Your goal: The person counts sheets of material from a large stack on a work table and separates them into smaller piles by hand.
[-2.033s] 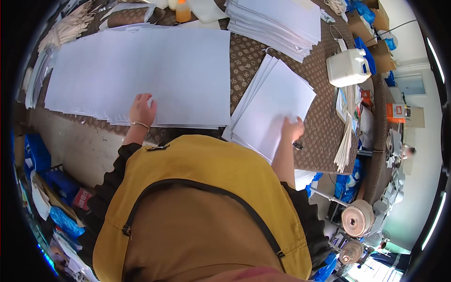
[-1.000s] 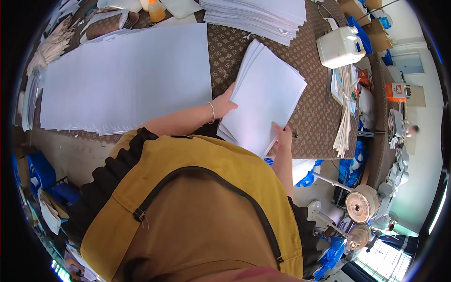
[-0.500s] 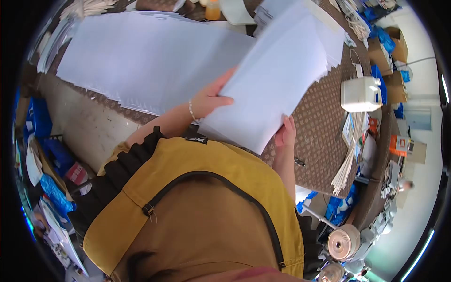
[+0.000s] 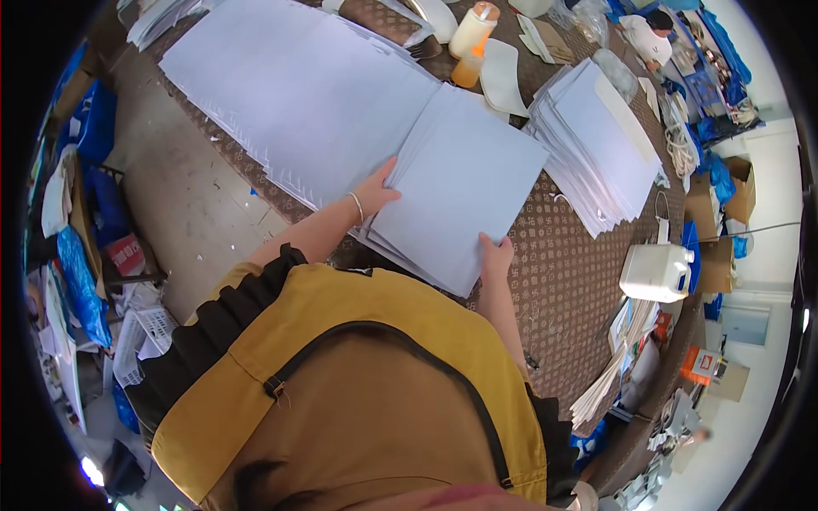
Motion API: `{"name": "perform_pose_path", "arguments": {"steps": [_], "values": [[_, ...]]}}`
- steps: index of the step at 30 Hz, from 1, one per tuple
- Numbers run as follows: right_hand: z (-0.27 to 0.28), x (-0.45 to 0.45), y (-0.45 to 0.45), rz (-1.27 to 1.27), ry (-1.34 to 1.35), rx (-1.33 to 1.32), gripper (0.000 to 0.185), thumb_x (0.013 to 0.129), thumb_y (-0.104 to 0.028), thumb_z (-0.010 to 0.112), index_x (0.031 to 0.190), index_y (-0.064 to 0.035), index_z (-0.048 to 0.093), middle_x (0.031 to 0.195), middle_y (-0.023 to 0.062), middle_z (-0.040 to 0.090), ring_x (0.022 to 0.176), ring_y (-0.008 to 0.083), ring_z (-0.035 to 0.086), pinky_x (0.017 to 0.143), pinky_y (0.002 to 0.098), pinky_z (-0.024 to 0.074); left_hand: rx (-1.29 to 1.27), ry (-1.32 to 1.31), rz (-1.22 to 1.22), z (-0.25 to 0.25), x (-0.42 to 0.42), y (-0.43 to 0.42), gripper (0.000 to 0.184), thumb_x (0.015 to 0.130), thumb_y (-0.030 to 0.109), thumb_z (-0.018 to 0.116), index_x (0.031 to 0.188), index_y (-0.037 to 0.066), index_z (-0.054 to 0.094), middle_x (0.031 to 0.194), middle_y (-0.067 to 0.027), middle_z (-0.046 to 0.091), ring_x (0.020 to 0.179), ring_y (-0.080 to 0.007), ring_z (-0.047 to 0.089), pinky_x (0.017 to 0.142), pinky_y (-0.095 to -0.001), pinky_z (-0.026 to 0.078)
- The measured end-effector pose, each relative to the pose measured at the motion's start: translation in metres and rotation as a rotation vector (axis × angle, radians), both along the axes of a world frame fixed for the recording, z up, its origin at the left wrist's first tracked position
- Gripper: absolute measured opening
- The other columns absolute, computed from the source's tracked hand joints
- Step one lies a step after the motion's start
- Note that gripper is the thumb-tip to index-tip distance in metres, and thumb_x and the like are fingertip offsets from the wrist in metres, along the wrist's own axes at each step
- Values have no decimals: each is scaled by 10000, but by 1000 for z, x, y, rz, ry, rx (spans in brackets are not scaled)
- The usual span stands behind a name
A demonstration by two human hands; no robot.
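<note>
A small stack of large white paper sheets (image 4: pixel 469 187) lies in front of me on the brown patterned table. My left hand (image 4: pixel 375 192), with a bracelet at the wrist, holds the left edge of this stack, thumb on top. On the near right edge, my right hand (image 4: pixel 497 253) grips the sheets between its thumb and the fingers below, which are partly hidden. Left of them spreads a wide pile of white sheets (image 4: pixel 298 94), its layers fanned along the near edge. Another uneven paper pile (image 4: pixel 596 145) rests to the right.
At the back stand a white bottle (image 4: pixel 474 30) and an orange bottle (image 4: pixel 468 70) beside a curved white piece (image 4: pixel 503 78). A white jerrycan (image 4: pixel 654 272) sits at the table's right edge, near a bundle of pale strips (image 4: pixel 609 366). Another person (image 4: pixel 648 38) is far right.
The sheets I hold have come down from a raised, tilted position over the right pile to lie flat beside the wide pile. My view has shifted, showing more of the table's right side.
</note>
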State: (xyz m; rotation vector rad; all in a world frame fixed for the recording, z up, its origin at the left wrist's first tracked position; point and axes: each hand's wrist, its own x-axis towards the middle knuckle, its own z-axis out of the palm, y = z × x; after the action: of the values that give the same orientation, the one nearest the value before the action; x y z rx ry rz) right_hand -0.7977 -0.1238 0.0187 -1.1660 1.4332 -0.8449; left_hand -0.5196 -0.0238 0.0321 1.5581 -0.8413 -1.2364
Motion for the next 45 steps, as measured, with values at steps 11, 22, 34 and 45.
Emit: {"name": "perform_pose_path", "arguments": {"steps": [11, 22, 34, 45], "values": [[14, 1, 21, -61, 401, -259, 250, 700, -112, 659, 888, 32, 578, 805, 126, 633, 706, 215, 602, 663, 322, 463, -104, -146, 67, -43, -2, -6, 737, 704, 147, 585, 1362, 114, 256, 1242, -201, 460, 1122, -291, 465, 931, -319, 355], [7, -11, 21, -102, 293, -132, 275, 681, -78, 675, 907, 40, 574, 852, 110, 627, 745, 183, 587, 679, 302, 460, -121, -100, 86, -52, -2, -4, 703, 723, 153, 578, 1356, 109, 274, 1215, -186, 492, 1099, -262, 488, 910, -307, 370], [0, -28, 6, -113, 23, 11, 294, 695, -4, 634, 972, 31, 541, 898, 93, 604, 773, 168, 567, 707, 289, 455, -16, 110, 237, -45, -6, -11, 466, 837, 118, 492, 1285, 43, 386, 1016, -58, 578, 858, -110, 518, 755, -245, 415], [0, -25, 1, -119, -29, 20, 291, 685, -2, 639, 956, 37, 539, 888, 93, 598, 776, 171, 558, 716, 289, 441, -34, 386, 291, -50, 6, -26, 335, 829, 79, 474, 1155, 19, 525, 907, -33, 604, 748, -78, 521, 659, -222, 424]]}}
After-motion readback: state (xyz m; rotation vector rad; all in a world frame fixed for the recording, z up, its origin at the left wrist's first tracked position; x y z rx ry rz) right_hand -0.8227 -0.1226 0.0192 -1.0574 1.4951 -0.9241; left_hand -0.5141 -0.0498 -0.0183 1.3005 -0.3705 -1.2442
